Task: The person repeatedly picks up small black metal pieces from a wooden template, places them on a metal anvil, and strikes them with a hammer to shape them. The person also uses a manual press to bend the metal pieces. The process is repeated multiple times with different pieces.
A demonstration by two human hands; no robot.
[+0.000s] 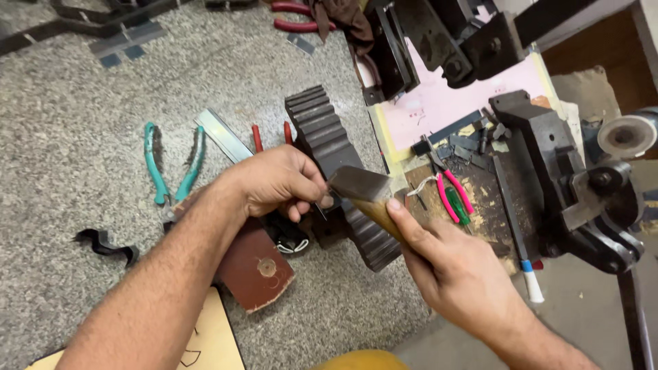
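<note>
both hands meet over the middle of the speckled stone worktop (82,137). right hand (452,274) is wrapped tight around the wooden handle of a hammer (367,188), thumb laid along the handle just below the dark steel head, which hangs over the near end of a ridged, dark metal block (336,157). left hand (277,181) is closed in a narrow pinch on a small thin piece (322,205), too small to identify, held just left of the hammer head and against the block.

judging by its look, the hammer is head-heavy and stiff; the choked-up grip near the head suits short, controlled taps, and the smooth wood could slip in a sweaty palm. the pinched piece seems light and easy to drop or bend, so fingertips at its near end are the sensible hold. the block looks heavy enough to stay put.

teal-handled pliers (171,171) lie to the left, a reddish sanding sheet (257,267) sits under the left wrist, pink-handled cutters (449,195) rest right of the block, and a black bench vise (569,185) stands at the right edge.
</note>
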